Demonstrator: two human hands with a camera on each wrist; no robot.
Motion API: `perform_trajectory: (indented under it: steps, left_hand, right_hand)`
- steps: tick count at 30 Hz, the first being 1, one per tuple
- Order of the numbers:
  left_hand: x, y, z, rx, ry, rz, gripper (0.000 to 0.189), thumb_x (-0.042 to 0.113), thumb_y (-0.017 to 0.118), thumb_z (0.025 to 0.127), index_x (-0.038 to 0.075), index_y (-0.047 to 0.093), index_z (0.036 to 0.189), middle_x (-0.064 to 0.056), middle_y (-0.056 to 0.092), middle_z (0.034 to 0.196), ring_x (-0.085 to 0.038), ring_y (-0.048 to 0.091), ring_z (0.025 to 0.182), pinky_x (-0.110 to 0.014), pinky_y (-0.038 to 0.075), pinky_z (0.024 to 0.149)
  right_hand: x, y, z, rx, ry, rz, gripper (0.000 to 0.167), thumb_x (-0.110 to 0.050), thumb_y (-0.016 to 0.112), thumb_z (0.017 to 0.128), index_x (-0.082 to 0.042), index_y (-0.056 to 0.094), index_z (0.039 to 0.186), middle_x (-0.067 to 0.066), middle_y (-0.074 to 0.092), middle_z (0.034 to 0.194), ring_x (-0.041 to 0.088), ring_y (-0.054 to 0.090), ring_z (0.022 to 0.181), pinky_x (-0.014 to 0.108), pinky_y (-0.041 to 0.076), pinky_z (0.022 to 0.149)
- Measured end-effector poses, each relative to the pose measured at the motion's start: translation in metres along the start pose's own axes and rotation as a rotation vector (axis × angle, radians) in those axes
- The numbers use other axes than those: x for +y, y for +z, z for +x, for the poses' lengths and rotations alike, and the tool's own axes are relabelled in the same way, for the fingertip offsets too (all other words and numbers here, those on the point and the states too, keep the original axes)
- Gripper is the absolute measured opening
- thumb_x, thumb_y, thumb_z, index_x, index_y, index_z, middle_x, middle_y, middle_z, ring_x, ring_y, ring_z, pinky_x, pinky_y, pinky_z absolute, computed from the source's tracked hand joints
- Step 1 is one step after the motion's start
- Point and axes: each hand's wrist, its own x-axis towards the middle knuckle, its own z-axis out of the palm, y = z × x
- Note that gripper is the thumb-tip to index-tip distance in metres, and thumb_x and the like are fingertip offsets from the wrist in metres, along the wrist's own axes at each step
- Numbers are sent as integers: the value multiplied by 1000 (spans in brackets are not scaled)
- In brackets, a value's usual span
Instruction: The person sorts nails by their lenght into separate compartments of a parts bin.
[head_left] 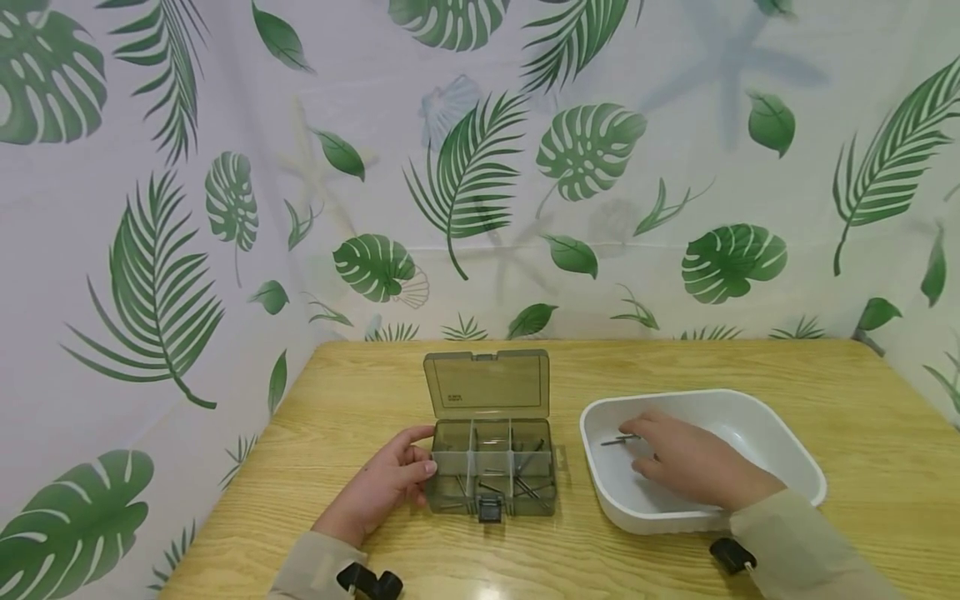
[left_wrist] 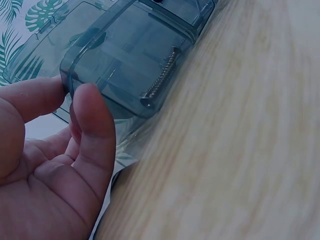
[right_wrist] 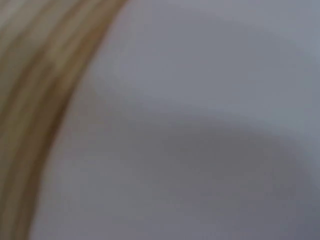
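Observation:
My left hand [head_left: 386,479] holds the left side of a grey see-through compartment box [head_left: 491,504], thumb at the front and fingers behind. The box's lid [head_left: 491,383] stands raised at the back. Several dark screws [head_left: 531,487] lie in its compartments; one threaded screw [left_wrist: 161,77] shows through the wall in the left wrist view. My right hand [head_left: 690,458] reaches down into a white basin [head_left: 806,475], index finger and thumb apart. Thin dark screws [head_left: 618,440] lie by its index fingertip; whether it touches them is hard to see.
Box and basin stand side by side on a wood-grain table [head_left: 420,550], a narrow gap between them. A leaf-patterned cloth [head_left: 480,208] hangs behind and at the sides. The right wrist view is blurred, showing only basin wall [right_wrist: 200,150] and wood grain.

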Motion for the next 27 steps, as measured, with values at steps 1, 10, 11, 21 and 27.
perform_trajectory:
  steps: [1, 10, 11, 21, 27]
  left_hand:
    - [0, 0, 0, -1, -1, -1, 60, 10, 57, 104, 7, 29, 157, -9, 51, 104, -19, 51, 78, -33, 54, 66]
    - [0, 0, 0, -3, -2, 2, 61, 12, 58, 104, 7, 28, 157, -9, 51, 104, -19, 51, 80, -34, 55, 66]
    - [0, 0, 0, -3, -3, 2, 61, 12, 58, 104, 7, 28, 157, -9, 51, 104, -19, 51, 80, -34, 55, 66]
    - [0, 1, 0, -1, 3, 5, 61, 12, 58, 104, 6, 29, 157, -9, 51, 104, -19, 51, 80, -34, 55, 67]
    - [-1, 1, 0, 0, 3, 5, 61, 12, 58, 104, 6, 29, 157, -9, 51, 105, -19, 52, 80, -34, 55, 67]
  right_hand:
    - [2, 1, -1, -14, 5, 3, 45, -19, 73, 92, -1, 63, 132, 15, 60, 130, 36, 57, 123, 55, 47, 99]
    - [9, 9, -5, -27, -7, -9, 54, -20, 72, 91, 4, 58, 138, 21, 55, 139, 41, 52, 129, 58, 42, 105]
    - [10, 10, -5, -28, -6, -21, 52, -19, 72, 91, 4, 59, 136, 20, 57, 136, 40, 54, 127, 57, 43, 104]
    - [16, 7, -5, -62, 105, -43, 18, -18, 74, 89, -12, 70, 105, -1, 57, 100, 14, 58, 88, 44, 54, 80]
    - [21, 9, -8, -76, 100, -10, 12, -7, 68, 88, -18, 63, 85, -6, 55, 84, 12, 50, 74, 37, 47, 70]
